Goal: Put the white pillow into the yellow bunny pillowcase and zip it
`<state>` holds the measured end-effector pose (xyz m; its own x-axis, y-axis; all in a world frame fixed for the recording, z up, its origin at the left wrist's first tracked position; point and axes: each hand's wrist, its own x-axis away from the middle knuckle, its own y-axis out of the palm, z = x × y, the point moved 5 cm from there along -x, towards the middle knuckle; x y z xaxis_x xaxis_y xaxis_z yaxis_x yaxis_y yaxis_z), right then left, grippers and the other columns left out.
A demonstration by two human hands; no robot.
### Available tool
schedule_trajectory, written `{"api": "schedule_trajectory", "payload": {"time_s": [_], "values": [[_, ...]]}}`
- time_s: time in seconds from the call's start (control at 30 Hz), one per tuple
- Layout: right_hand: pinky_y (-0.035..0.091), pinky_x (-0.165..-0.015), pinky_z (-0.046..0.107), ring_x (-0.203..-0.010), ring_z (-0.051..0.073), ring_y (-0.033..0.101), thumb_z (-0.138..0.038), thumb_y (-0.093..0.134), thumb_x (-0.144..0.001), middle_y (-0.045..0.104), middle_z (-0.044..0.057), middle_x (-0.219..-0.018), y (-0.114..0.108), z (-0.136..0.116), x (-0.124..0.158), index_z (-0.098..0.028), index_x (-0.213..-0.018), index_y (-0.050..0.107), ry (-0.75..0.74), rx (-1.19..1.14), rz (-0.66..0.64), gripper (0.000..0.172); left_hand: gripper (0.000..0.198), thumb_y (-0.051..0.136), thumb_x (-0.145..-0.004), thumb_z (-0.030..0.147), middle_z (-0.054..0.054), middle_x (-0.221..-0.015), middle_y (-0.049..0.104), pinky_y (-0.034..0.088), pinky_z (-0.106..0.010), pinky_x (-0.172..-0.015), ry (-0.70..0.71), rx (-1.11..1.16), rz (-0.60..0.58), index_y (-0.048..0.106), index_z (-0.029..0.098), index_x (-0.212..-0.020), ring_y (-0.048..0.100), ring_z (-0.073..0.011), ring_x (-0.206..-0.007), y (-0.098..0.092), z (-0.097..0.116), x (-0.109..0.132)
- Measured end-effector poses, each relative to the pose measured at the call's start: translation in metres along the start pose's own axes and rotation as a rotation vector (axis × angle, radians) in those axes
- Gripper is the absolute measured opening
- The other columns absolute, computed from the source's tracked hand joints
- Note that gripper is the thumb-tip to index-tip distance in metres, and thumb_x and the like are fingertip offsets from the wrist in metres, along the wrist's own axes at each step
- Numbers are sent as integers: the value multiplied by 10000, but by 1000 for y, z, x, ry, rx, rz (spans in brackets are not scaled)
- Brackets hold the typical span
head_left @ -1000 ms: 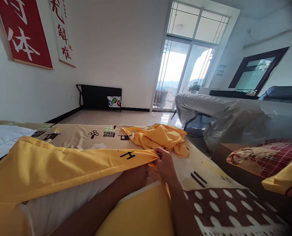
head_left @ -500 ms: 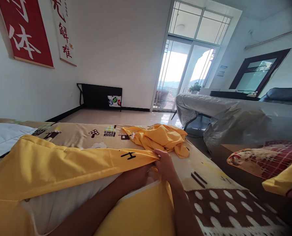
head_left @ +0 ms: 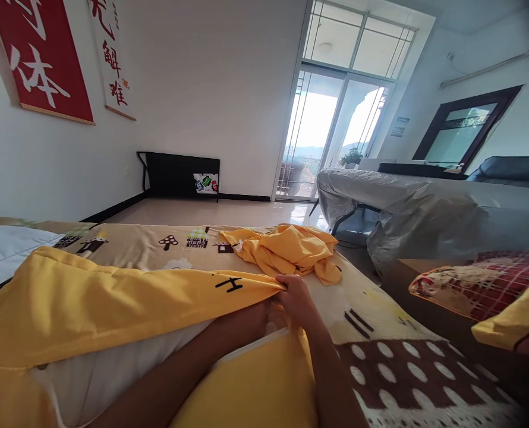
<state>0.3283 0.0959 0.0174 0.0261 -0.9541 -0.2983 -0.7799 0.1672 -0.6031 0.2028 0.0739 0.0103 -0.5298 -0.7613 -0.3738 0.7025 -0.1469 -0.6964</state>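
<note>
A yellow pillowcase (head_left: 126,303) with a black H-like mark stretches across the front of the bed, its opening facing me. White filling (head_left: 95,359), seemingly a pillow, shows inside it. My right hand (head_left: 296,300) is closed on the far right corner, pinching the yellow fabric between thumb and fingers. Through the opening reaches my left arm, and my left hand (head_left: 267,315) lies inside at the same corner, against the right hand. Its fingers look curled, but the fabric and the other hand partly hide them, so what they hold cannot be made out.
Crumpled yellow cloth (head_left: 291,249) lies on the patterned bedspread (head_left: 362,297) just beyond my hands. A white pillow (head_left: 10,252) sits at the left. On the right are a plastic-covered table (head_left: 425,208), a red plaid cushion (head_left: 465,285) and more yellow fabric (head_left: 514,315) beside part of another person.
Hardly anything differs: the view has shifted slightly, and both hands stay at the same corner of the pillowcase.
</note>
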Motion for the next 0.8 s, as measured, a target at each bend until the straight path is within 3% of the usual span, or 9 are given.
{"api": "schedule_trajectory", "payload": {"time_s": [0.17, 0.4, 0.6, 0.7, 0.8], "values": [[261, -527, 221, -573, 116, 390, -223, 400, -525, 399, -31, -493, -3, 0, 0, -167, -489, 466, -11, 29, 55, 94, 476, 487, -822, 236, -88, -1303, 555, 373, -433, -1055, 100, -98, -98, 500, 256, -1297, 521, -291, -1168, 0, 10, 0], [316, -525, 210, -588, 126, 410, -240, 415, -503, 437, -32, -531, 1, 0, -1, -161, -533, 523, 34, -133, -3, 137, 520, 515, -810, 281, -138, -1285, 561, 377, -515, -1042, 45, -225, -42, 483, 212, -1324, 532, -341, -1144, 6, -1, -2], [288, -519, 211, -586, 120, 387, -240, 397, -514, 403, -35, -519, 0, 2, -2, -158, -519, 513, 22, -74, 14, 142, 464, 447, -832, 191, -54, -1331, 554, 398, -400, -1057, 120, -137, -72, 525, 262, -1285, 518, -244, -1198, 3, 0, -2], [259, -513, 214, -584, 114, 363, -236, 402, -527, 375, -38, -510, -2, 4, -3, -156, -516, 511, 3, -28, 24, 136, 472, 439, -827, 189, -61, -1345, 549, 373, -403, -1079, 81, -106, -85, 542, 232, -1285, 505, -241, -1227, 0, -3, -1], [257, -516, 212, -590, 112, 360, -255, 437, -579, 378, -39, -517, -2, 6, -4, -153, -526, 523, -13, -31, 24, 143, 505, 467, -790, 180, -91, -1305, 582, 373, -409, -1072, -21, -50, -16, 548, 183, -1289, 525, -249, -1204, -4, -7, -2]]}}
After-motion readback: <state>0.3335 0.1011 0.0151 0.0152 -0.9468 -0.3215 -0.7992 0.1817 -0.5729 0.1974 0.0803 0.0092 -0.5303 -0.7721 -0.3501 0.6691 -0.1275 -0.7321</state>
